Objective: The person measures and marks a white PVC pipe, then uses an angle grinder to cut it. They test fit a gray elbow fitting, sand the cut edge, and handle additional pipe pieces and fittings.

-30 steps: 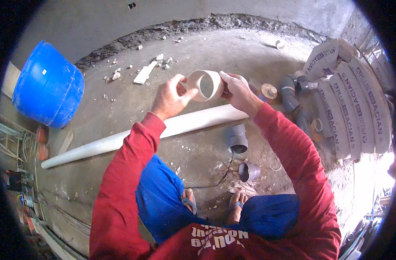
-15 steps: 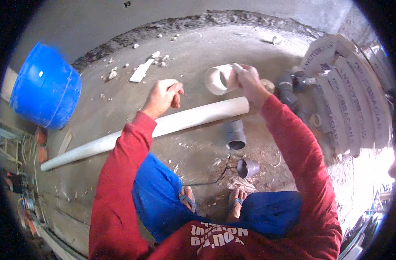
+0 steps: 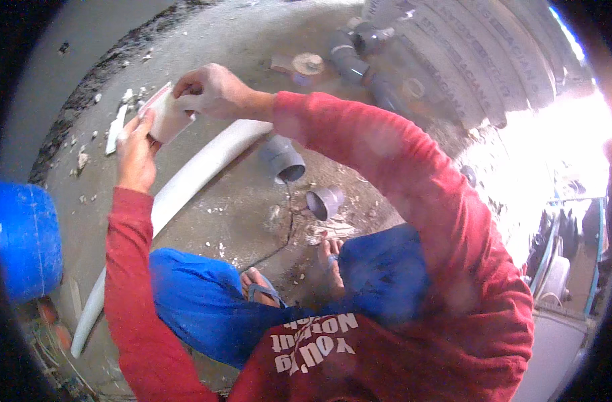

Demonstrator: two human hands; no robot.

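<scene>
Up at the left I hold a short piece of white pipe (image 3: 169, 119). My left hand (image 3: 138, 153) grips it from the near left side, thumb and fingers around its edge. My right hand (image 3: 215, 92) is closed at its right end, the fingertips bent against it; what else may lie between those fingers is hard to make out. A long white pipe (image 3: 209, 164) lies slantwise on the floor just beyond my legs, partly hidden by my left forearm. Nearer my feet lie a grey pipe fitting (image 3: 279, 157) and a smaller grey pipe piece (image 3: 324, 202), both with open ends towards me.
At the left stands a blue barrel (image 3: 28, 241). Dark grey pipe fittings (image 3: 351, 63) and stacked printed sacks (image 3: 453, 60) are at the far right. A round tan piece (image 3: 308, 64), a thin dark cord (image 3: 289, 224) and white rubble (image 3: 83, 159) lie on the floor.
My right hand has carried the short white pipe piece to the left, where my left hand, empty before, has taken hold of it. The view has turned to the right.
</scene>
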